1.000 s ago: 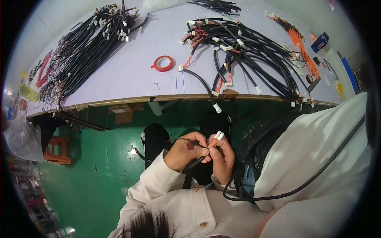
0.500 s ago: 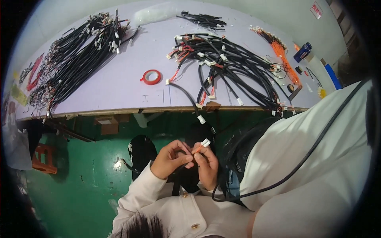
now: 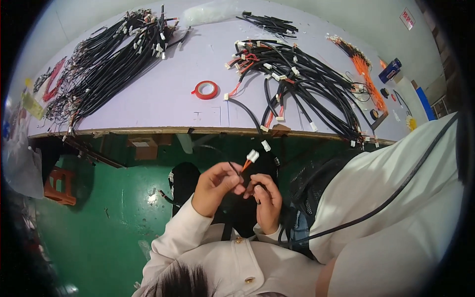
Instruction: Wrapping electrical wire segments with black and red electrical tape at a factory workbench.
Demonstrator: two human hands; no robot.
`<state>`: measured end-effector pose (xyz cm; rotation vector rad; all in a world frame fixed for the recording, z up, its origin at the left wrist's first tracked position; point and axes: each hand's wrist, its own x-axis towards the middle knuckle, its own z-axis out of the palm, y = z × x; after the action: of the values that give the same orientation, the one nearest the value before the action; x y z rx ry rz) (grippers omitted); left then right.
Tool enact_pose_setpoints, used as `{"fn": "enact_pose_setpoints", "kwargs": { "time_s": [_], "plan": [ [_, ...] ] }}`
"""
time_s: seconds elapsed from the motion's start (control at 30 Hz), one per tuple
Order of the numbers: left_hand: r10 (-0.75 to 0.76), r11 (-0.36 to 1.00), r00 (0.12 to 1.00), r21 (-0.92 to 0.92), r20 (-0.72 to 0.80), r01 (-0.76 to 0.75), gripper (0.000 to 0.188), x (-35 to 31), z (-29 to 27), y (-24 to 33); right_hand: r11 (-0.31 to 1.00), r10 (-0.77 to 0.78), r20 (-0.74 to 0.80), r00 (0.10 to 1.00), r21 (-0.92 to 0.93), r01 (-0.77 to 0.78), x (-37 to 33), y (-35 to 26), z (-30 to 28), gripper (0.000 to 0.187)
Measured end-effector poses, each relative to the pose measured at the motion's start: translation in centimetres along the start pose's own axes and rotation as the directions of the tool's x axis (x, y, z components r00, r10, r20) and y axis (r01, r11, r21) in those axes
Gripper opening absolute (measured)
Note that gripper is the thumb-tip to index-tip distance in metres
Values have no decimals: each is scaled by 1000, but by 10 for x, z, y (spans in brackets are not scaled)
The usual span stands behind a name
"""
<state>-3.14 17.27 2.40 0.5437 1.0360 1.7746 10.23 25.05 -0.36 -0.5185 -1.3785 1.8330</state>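
My left hand [image 3: 216,188] is closed in a pinch on a dark cable with orange wires [image 3: 246,165] that end in a white connector [image 3: 253,156]. This connector end points up and away from me, beyond the fingertips. Just to the right is my right hand [image 3: 268,202], a little apart from the left, its fingers curled in and the thumb bent against them. Something small and dark shows at its fingertips, too small to name. Both hands are above my lap, nearer to me than the table edge.
On the pale table [image 3: 163,106] lie a big bundle of black cables [image 3: 116,59], a looser pile of black cables [image 3: 307,81], orange wires [image 3: 363,74] and red tape [image 3: 206,90]. One white connector [image 3: 266,145] hangs over the edge. An orange stool [image 3: 60,185] stands on the green floor.
My right hand has come away from the wires by the connector and shifted right. The connector, now held by the left hand alone, is higher. The whole view has swung slightly.
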Motion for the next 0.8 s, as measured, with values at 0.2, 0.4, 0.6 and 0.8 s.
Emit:
{"fn": "enact_pose_setpoints", "kwargs": {
  "time_s": [0.2, 0.4, 0.6, 0.8],
  "plan": [
    [69, 995, 998, -71, 5, -68, 25, 7, 3, 13, 980, 183, 212, 960, 36, -195, -4, 20, -3, 34],
    [124, 987, 990, -98, -67, -130, 19, 7, 18, 22, 867, 459, 555, 694, -112, -485, -15, 48, 1, 48],
    [422, 861, 898, -253, -129, -441, 11, -7, 8, 60, 835, 442, 724, 529, -117, -538, -16, 54, 3, 47],
    [698, 591, 706, -461, -119, -662, 17, -48, -28, 123, 930, 348, 857, 379, -265, -254, -17, 56, 8, 52]
  ]
}}
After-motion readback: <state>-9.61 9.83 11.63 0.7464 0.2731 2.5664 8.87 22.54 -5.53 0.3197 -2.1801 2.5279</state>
